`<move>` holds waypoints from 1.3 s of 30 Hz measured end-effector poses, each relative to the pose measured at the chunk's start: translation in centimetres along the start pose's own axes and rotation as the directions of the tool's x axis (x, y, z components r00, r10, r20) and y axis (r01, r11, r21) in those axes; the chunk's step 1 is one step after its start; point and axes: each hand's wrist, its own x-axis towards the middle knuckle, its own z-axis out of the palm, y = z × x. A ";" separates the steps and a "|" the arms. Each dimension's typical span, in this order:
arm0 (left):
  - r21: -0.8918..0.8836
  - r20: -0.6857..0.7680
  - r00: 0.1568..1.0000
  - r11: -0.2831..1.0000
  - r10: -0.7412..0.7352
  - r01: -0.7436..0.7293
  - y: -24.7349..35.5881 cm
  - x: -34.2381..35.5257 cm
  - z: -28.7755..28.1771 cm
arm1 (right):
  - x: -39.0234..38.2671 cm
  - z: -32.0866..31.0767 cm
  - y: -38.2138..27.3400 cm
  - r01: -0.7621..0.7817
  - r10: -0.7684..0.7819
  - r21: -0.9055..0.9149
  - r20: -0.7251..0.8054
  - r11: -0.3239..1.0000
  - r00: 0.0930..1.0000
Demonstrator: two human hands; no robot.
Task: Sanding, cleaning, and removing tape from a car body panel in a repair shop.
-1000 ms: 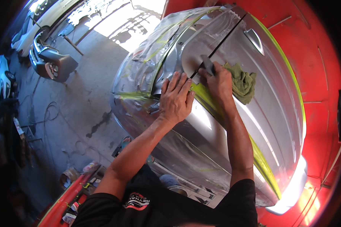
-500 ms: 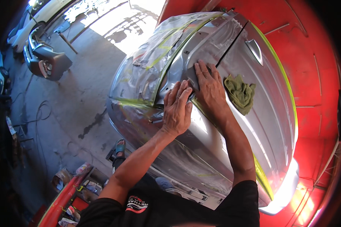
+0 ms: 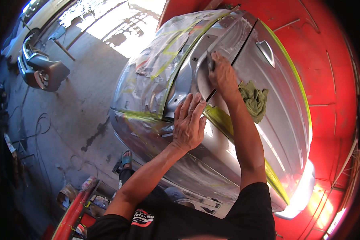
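Observation:
In front of me is a silver-grey car body [image 3: 282, 94], its panels patched with dull grey areas. My left hand [image 3: 190, 122] lies flat with fingers stretched out on the panel beside a dark gap. Farther ahead, my right hand [image 3: 224, 74] is closed on a thin dark grey pad [image 3: 211, 62], pressed edge-up against the panel; I cannot tell what material it is. A crumpled olive-green cloth [image 3: 255, 105] rests on the body just right of my right wrist. Yellow-green masking tape [image 3: 278, 182] and clear plastic film [image 3: 144, 86] cover nearby parts.
A red wall [image 3: 320, 76] stands close on the right. To the left, a detached bumper [image 3: 48, 72] sits on the concrete floor [image 3: 84, 76], with a cable [image 3: 40, 126] lying near it. A red cart with supplies [image 3: 72, 212] is at my lower left.
My right hand has moved forward along the panel and turned from lying flat to gripping the grey pad. My left hand stays at nearly the same spot. The view has shifted slightly.

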 end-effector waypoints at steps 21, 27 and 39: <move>0.067 0.037 0.998 0.996 0.050 -0.052 0.1 0.4 -0.5 | 1.7 0.7 3.0 -0.307 0.307 -0.036 -0.018 0.951 0.952; 0.139 0.038 0.997 0.988 0.065 -0.070 -0.3 0.1 -0.4 | 0.8 -4.3 9.4 -0.670 0.611 0.604 0.351 0.432 0.710; 0.192 0.100 0.985 0.968 0.142 -0.159 0.2 -0.1 0.5 | -24.7 -13.4 11.6 -0.557 0.739 0.518 -0.254 0.649 0.624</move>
